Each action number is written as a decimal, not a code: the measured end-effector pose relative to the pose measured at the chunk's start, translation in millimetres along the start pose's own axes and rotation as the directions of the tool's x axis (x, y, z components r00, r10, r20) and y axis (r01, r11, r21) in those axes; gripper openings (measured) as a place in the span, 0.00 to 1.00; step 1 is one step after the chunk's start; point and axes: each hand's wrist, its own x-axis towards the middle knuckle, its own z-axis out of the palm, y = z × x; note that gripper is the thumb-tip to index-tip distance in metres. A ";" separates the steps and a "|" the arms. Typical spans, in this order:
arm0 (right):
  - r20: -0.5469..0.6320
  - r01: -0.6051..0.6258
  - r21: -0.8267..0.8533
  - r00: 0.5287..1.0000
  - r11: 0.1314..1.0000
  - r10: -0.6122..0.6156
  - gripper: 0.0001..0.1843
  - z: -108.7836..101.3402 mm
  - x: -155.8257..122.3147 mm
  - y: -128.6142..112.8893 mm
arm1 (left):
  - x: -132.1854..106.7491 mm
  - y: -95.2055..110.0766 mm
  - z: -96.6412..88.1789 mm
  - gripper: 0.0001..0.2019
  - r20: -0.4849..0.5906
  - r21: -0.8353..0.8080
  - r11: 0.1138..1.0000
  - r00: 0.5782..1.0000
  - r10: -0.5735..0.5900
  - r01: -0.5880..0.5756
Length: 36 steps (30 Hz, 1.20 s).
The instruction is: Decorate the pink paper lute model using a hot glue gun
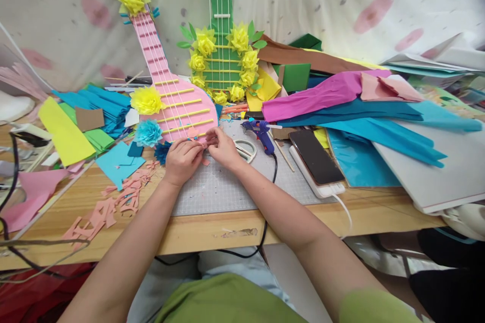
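Observation:
My left hand [184, 159] and my right hand [223, 148] meet at the lower edge of a pink paper guitar [182, 106]. Their fingertips are pinched together around what looks like a small pink paper piece, mostly hidden by the fingers. The guitar leans back, with white strings, yellow strips and a yellow paper flower [146, 100] on its left side. A light blue paper flower [148, 133] and a dark blue one [162, 152] sit beside my left hand. Just right of my right hand lie scissors [246, 151], partly covered by it.
A green paper guitar [223, 65] with yellow flowers stands behind. On the grey cutting mat [227, 194] rests a purple glue gun [261, 133], its black cord running off the front edge. A phone [315, 155] lies on a white power strip [322, 189]. Pink scraps [102, 212] lie left, crepe paper [314, 93] right.

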 end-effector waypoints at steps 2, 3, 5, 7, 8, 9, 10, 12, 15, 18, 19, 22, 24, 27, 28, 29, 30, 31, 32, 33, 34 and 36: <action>0.006 0.001 0.018 1.000 1.000 -0.001 0.18 1.0 0.8 2.0 | 0.0 0.1 -0.1 0.06 0.007 -0.013 1.000 1.000 -0.009 0.009; 0.003 0.001 0.027 1.000 1.000 -0.001 0.19 1.5 1.4 3.2 | -0.1 0.1 0.0 0.07 0.014 -0.018 1.000 1.000 -0.020 0.020; -0.005 0.001 0.047 1.000 0.999 -0.001 0.19 2.4 2.8 5.3 | -0.4 -0.2 0.5 0.07 0.025 -0.018 0.999 0.999 -0.033 0.034; 0.003 0.006 0.061 1.000 0.998 -0.006 0.18 3.0 4.1 6.2 | -0.6 -0.6 0.9 0.07 0.027 -0.005 0.999 0.999 -0.036 0.036; 0.016 0.009 0.065 1.000 0.998 -0.010 0.18 3.2 4.5 6.1 | -0.7 -0.8 0.9 0.07 0.028 0.002 0.999 0.999 -0.034 0.034; 0.035 0.011 0.071 0.999 0.997 -0.013 0.18 3.2 4.6 5.7 | -0.8 -1.0 0.9 0.07 0.030 0.006 0.999 0.999 -0.033 0.033; 0.048 0.010 0.078 0.999 0.997 -0.013 0.18 3.1 4.6 5.1 | -1.0 -1.0 0.8 0.07 0.034 0.007 0.999 0.999 -0.034 0.034; 0.046 0.000 0.095 0.999 0.995 -0.005 0.19 2.2 4.0 4.0 | -1.2 -0.9 0.4 0.07 0.040 0.004 0.999 0.998 -0.043 0.043; -0.009 -0.020 0.093 1.000 0.995 0.021 0.19 0.6 2.0 4.3 | -1.2 -0.5 -0.2 0.07 0.044 -0.015 0.998 0.997 -0.061 0.062; -0.019 -0.047 0.068 0.999 0.997 0.049 0.19 0.5 0.2 7.2 | -0.9 -0.1 -0.5 0.07 0.035 -0.018 0.998 0.997 -0.063 0.064; -0.010 -0.056 0.063 0.998 0.996 0.057 0.19 0.9 -0.1 8.2 | -0.9 -0.1 -0.6 0.07 0.028 -0.015 0.998 0.998 -0.056 0.056; -0.004 -0.081 0.057 0.997 0.995 0.081 0.19 2.0 -0.3 9.4 | -0.9 0.1 -0.5 0.06 0.016 -0.008 0.999 0.999 -0.047 0.047; -0.023 -0.106 0.065 0.994 0.992 0.108 0.17 2.6 -0.3 9.0 | -1.2 0.4 -0.3 0.06 0.024 -0.016 0.998 0.998 -0.060 0.061; -0.006 -0.137 0.104 0.990 0.985 0.139 0.16 3.3 -0.5 8.0 | -1.9 1.1 -0.6 0.07 0.039 -0.044 0.996 0.996 -0.080 0.081; 0.007 -0.145 0.121 0.989 0.982 0.146 0.16 3.3 -0.5 7.8 | -2.2 1.3 -1.2 0.07 0.036 -0.054 0.995 0.996 -0.084 0.086; 0.012 -0.157 0.136 0.988 0.978 0.157 0.16 3.0 -0.4 7.9 | -2.5 1.3 -2.3 0.07 0.025 -0.062 0.994 0.995 -0.094 0.095; 0.010 -0.171 0.145 0.985 0.974 0.171 0.16 2.4 -0.3 8.3 | -3.0 1.1 -3.8 0.07 0.008 -0.065 0.991 0.993 -0.115 0.115; -0.001 -0.188 0.150 0.982 0.971 0.190 0.16 1.2 -0.1 8.9 | -3.5 0.6 -5.9 0.07 -0.013 -0.064 0.987 0.989 -0.148 0.147; -0.019 -0.204 0.155 0.978 0.967 0.209 0.17 -0.5 0.2 9.9 | -4.2 -0.2 -8.4 0.07 -0.039 -0.059 0.979 0.980 -0.195 0.193; -0.035 -0.214 0.161 0.974 0.963 0.223 0.17 -2.7 0.6 11.0 | -5.2 -1.4 -11.3 0.08 -0.067 -0.052 0.968 0.966 -0.250 0.246; -0.054 -0.215 0.167 0.972 0.962 0.227 0.17 -5.4 1.0 12.3 | -6.2 -2.9 -14.7 0.09 -0.100 -0.046 0.952 0.947 -0.306 0.302; -0.095 -0.185 0.164 0.975 0.969 0.203 0.17 -11.4 1.9 14.7 | -8.7 -7.2 -22.3 0.10 -0.183 -0.041 0.916 0.898 -0.400 0.399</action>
